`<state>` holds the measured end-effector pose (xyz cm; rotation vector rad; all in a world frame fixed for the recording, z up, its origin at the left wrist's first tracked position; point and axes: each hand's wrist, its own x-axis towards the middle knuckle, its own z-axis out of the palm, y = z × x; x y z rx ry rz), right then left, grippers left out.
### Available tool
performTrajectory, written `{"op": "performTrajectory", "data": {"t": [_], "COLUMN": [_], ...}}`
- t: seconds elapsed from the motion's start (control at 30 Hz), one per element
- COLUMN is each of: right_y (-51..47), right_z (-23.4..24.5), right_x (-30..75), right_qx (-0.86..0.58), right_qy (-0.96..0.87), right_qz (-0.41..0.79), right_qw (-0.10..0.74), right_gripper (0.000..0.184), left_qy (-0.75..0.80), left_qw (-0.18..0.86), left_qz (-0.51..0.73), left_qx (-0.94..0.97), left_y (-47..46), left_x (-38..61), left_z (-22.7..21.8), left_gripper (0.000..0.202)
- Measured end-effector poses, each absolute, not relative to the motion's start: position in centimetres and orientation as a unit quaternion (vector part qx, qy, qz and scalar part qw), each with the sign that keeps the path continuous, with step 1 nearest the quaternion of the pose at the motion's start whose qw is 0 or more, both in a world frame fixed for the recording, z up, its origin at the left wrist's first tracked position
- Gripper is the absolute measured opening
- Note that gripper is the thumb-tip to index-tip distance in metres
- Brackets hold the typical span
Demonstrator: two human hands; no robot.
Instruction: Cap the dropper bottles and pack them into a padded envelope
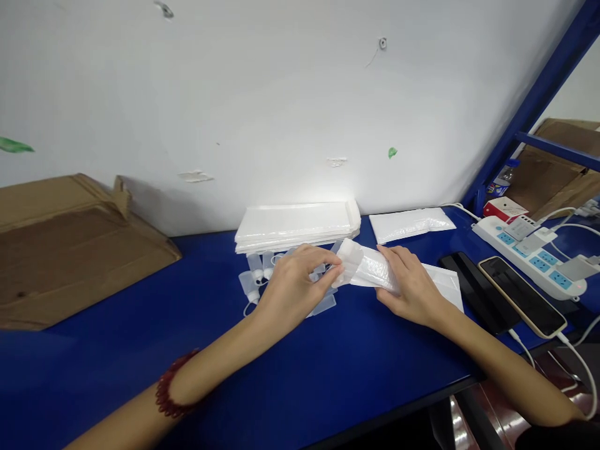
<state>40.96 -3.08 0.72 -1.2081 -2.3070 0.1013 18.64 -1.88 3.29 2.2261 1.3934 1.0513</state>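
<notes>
My right hand [410,284] is wrapped round a white padded envelope [375,267], which is held slanted just above the blue desk. At the envelope's left end, my left hand [300,281] pinches its translucent flap between thumb and fingertips. Several small translucent squeeze bottles [248,286] with white caps lie beneath and beside my left hand, partly covered by it. Behind them is a stack of flat white padded envelopes [295,226]. To its right, a single plumper white envelope [411,224] rests against the wall.
A brown cardboard piece [70,250] leans on the left. At right lie two phones, one black [478,290] and one in a pale case [522,297], beside a white power strip [529,256] with cables. A blue metal frame [529,94] rises at the back right.
</notes>
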Motion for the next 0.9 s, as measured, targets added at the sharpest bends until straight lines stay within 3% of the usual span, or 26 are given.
{"op": "performTrajectory", "data": {"t": [0.13,0.33,0.43,0.6,0.67,0.9], "right_y": [-3.1,-3.0,-3.1,-3.1,-3.1,-3.6], "right_z": [0.7,0.4,0.3,0.3,0.4,1.0], "right_x": [40.9,40.9,40.8,40.9,41.0,41.2], "right_qx": [-0.448,-0.429,-0.421,-0.420,-0.418,-0.360], "right_qy": [-0.853,-0.858,-0.862,-0.863,-0.864,-0.903], "right_qz": [0.030,0.004,0.000,0.003,0.003,-0.004], "right_qw": [0.268,0.282,0.281,0.281,0.281,0.235], "right_gripper": [0.059,0.062,0.065,0.068,0.068,0.070], "left_qy": [0.523,0.477,0.467,0.555,0.589,0.546], "left_qw": [0.178,0.296,0.342,0.274,0.249,0.488], "left_qz": [0.330,0.273,0.273,0.357,0.388,0.194], "left_qx": [0.766,0.781,0.768,0.700,0.663,0.652], "left_y": [-2.4,-3.3,-3.7,-3.2,-2.6,-2.5], "left_x": [18.6,19.4,19.6,19.0,18.7,18.4], "left_z": [4.1,5.1,5.3,5.2,4.9,3.8], "left_gripper": [0.017,0.050,0.052,0.038,0.044,0.045]}}
